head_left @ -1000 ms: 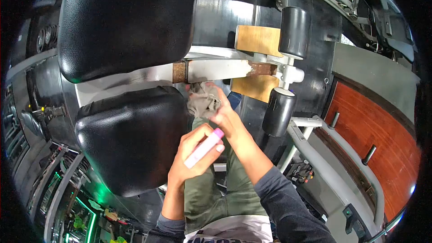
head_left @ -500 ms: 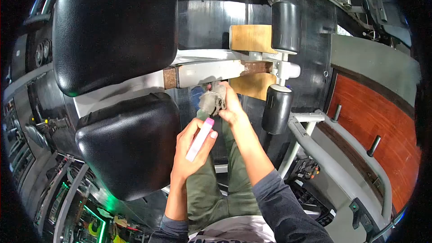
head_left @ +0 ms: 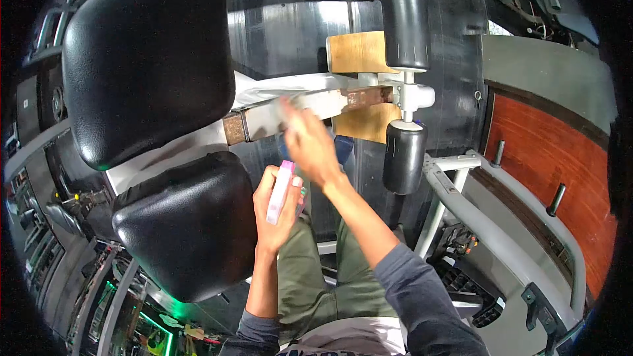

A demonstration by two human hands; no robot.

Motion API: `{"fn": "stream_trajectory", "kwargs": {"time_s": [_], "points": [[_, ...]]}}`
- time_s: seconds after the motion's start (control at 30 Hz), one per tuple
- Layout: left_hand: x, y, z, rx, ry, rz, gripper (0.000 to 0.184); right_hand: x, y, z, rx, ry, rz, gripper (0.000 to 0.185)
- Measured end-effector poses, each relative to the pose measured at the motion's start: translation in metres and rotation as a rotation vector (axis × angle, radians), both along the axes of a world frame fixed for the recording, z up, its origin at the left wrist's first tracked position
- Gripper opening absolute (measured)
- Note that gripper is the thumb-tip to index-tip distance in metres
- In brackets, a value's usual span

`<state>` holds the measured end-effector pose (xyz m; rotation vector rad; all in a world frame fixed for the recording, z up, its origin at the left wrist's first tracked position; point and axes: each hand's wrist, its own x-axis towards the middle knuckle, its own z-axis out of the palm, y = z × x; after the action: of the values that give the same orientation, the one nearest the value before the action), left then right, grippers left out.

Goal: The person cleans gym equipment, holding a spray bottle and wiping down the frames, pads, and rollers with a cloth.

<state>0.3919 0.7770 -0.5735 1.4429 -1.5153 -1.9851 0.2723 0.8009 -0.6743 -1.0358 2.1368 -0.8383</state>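
My left hand [head_left: 275, 214] is wrapped round a spray bottle with a pink top [head_left: 282, 192], held over my lap. My right hand [head_left: 310, 145] reaches forward to the worn white metal beam [head_left: 320, 103] of a gym machine. Its fingers are blurred by motion, and a greyish smear at the fingertips is too indistinct to name. The beam has rusty brown parts at both ends. Left of my hands are two black padded cushions, an upper one [head_left: 151, 59] and a lower one [head_left: 188, 227].
Beyond the beam are wooden plates [head_left: 358, 53] and black foam rollers [head_left: 405, 31]. A grey metal frame [head_left: 488, 231] and a reddish-brown board [head_left: 547, 178] stand at the right. More gym equipment lies at the left edge.
My right hand has moved up onto the beam from beside it, and the grey cloth it held no longer shows clearly. My left hand has shifted slightly left with the bottle.
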Motion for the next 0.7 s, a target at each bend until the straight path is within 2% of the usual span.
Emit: {"fn": "stream_trajectory", "kwargs": {"time_s": [0.03, 0.07, 0.13, 0.2, 0.27, 0.37, 0.47, 0.6, 0.7], "points": [[0.0, 0.0, 0.001, 0.023, -0.019, -0.034, 0.012, 0.005, 0.0, 0.013, -0.088, -0.038, 0.099, 0.065], [0.0, 0.0, -0.001, 0.026, -0.019, -0.038, 0.012, 0.004, 0.003, 0.013, -0.086, -0.037, 0.094, 0.065], [0.0, -0.001, -0.004, 0.018, -0.034, -0.061, 0.011, -0.002, 0.014, 0.003, 0.061, 0.043, 0.16, 0.067], [-0.001, -0.002, -0.002, 0.026, -0.039, -0.056, 0.011, -0.009, 0.033, -0.034, 0.105, 0.105, -0.154, 0.058], [-0.006, -0.004, -0.003, 0.035, -0.039, -0.048, 0.011, -0.027, 0.046, -0.052, 0.299, 0.145, -0.35, 0.052], [-0.018, -0.005, -0.01, 0.06, -0.009, 0.053, 0.017, -0.022, 0.041, -0.047, 0.236, 0.113, -0.328, 0.05], [-0.027, -0.007, -0.017, 0.06, 0.004, 0.094, 0.017, -0.009, 0.03, -0.009, 0.143, 0.093, 0.072, 0.056], [-0.038, -0.015, -0.023, 0.109, 0.01, 0.113, 0.018, -0.045, 0.022, -0.023, 0.087, 0.214, -0.102, 0.042], [-0.04, -0.016, -0.036, 0.095, 0.003, 0.114, 0.019, -0.097, 0.008, -0.043, 0.254, 0.108, -0.178, 0.032]]}}
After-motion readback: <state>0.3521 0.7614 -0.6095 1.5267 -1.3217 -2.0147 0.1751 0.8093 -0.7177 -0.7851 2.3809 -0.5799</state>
